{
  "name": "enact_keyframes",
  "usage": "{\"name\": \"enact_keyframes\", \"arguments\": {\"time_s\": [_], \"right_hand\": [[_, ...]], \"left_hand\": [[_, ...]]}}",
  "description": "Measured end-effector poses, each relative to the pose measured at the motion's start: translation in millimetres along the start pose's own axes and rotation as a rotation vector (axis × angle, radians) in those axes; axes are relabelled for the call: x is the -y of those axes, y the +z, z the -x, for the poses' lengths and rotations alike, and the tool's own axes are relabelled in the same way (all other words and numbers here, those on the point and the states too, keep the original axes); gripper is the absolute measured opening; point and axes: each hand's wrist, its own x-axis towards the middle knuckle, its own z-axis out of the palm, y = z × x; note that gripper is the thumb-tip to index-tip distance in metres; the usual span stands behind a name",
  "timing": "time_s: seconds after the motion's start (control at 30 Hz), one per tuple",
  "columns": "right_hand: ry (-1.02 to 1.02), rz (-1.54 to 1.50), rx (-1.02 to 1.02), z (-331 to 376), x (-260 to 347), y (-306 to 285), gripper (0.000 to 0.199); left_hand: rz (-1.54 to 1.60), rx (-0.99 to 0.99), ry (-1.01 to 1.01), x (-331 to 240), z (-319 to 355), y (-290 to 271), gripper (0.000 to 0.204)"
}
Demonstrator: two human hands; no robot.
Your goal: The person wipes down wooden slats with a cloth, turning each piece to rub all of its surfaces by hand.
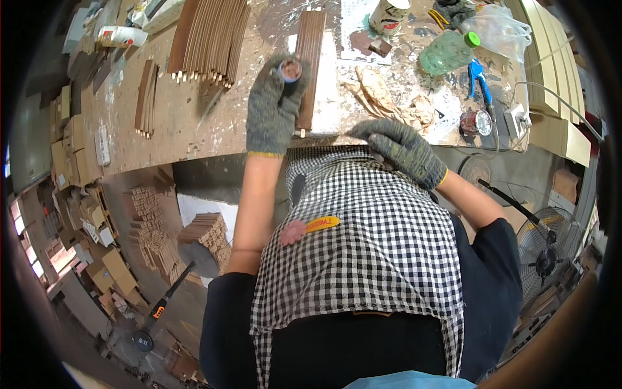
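Observation:
My left hand, in a grey-green knit glove, is closed around a small round tub of brown paste with a bluish rim. Just beside it, a stack of dark brown wooden strips with pale pegs at the ends lies on a white block by the table's front edge. At that edge, to the right of the strips, rests my gloved right hand. Its fingers are bent together and point left; a thin dark tip shows at them, too small to name.
Brown strips lie in a large bundle and a small one at left. To the right are a crumpled cloth, a green-capped bottle, a blue air gun, a paint-stained can and a white tub. Fans stand behind.

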Motion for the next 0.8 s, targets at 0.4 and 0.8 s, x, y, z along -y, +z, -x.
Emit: {"name": "enact_keyframes", "arguments": {"time_s": [0.4, 0.8], "right_hand": [[-0.497, 0.887, 0.154, -71, -21, -18, 0.036], [-0.460, 0.670, 0.106, -96, -47, -19, 0.037]], "left_hand": [[-0.052, 0.018, -0.179, 31, -88, -17, 0.028], [0.042, 0.089, -0.174, 34, -88, -13, 0.024]]}}
